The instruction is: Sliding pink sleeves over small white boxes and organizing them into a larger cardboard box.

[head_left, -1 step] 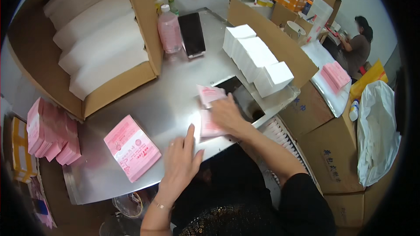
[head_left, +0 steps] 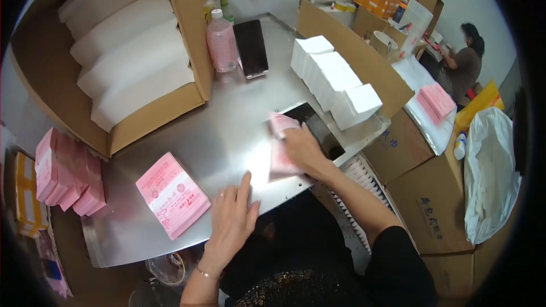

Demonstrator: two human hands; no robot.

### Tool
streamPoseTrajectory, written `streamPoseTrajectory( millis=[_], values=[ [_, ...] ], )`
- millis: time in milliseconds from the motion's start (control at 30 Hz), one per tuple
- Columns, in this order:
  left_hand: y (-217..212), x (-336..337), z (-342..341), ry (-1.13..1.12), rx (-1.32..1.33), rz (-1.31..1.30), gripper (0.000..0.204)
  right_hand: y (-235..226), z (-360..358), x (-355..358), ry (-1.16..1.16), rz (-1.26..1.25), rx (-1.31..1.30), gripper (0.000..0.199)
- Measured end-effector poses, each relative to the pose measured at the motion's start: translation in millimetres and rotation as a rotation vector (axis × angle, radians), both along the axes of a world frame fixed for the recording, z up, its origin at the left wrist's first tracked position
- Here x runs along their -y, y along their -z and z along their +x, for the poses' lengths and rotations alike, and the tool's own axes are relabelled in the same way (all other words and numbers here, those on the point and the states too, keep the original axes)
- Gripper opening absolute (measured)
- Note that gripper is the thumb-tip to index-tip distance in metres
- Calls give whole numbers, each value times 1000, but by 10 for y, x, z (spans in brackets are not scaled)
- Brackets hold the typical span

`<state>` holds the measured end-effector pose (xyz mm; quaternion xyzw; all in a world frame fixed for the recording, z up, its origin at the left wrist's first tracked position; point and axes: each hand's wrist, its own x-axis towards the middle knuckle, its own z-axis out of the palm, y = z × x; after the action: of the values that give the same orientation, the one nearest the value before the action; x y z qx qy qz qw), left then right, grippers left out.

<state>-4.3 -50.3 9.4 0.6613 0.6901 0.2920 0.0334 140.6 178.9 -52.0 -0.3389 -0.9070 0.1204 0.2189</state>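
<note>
My right hand [head_left: 303, 146] grips a pink printed packet [head_left: 284, 162] beside the rectangular opening [head_left: 323, 131] in the steel table. The packet's far end is raised and blurred by motion, and my fingers hide part of it. My left hand [head_left: 232, 214] lies palm down near the table's front edge, fingers stretched out, holding nothing. To its left rests a neat stack of flat pink printed packets [head_left: 173, 195]. Beyond the opening stands a row of white folded tissue stacks [head_left: 335, 79].
A large open carton [head_left: 156, 122] of white paper stacks stands at far left, with more pink packets [head_left: 71, 173] below it. A pink bottle [head_left: 222, 42] and a dark phone [head_left: 251, 49] stand at the back. Cartons [head_left: 432, 216] line the right; a person [head_left: 466, 65] sits beyond.
My right hand and the pink packet have shifted slightly right, toward the opening. My left hand has moved a little, its fingers still stretched out.
</note>
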Motion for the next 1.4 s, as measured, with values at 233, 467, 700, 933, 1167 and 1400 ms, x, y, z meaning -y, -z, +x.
streamPoseTrajectory(
  millis=[233, 467, 700, 933, 1167, 1400],
  values=[
    [-175, 378, -298, -100, 12, 282, 19, -597, 565, 91, 156, 151, 99, 19],
    [-113, 734, -1011, -607, -188, 4, 30, -824, 1073, -485, 476, 715, 18, 19],
    [-217, 568, -811, -404, -164, 38, 17, -895, 1064, -496, 504, 481, -59, 22],
    [186, -114, 3, 30, -21, 128, 30, -843, 1164, -519, 467, 560, -146, 21],
    [152, -251, 109, 116, 112, 225, 39, -595, 395, 797, -337, 529, -104, 36],
    [226, -201, 109, -11, 80, 141, 55, -471, 197, 661, -265, 155, -75, 44]
  ],
)
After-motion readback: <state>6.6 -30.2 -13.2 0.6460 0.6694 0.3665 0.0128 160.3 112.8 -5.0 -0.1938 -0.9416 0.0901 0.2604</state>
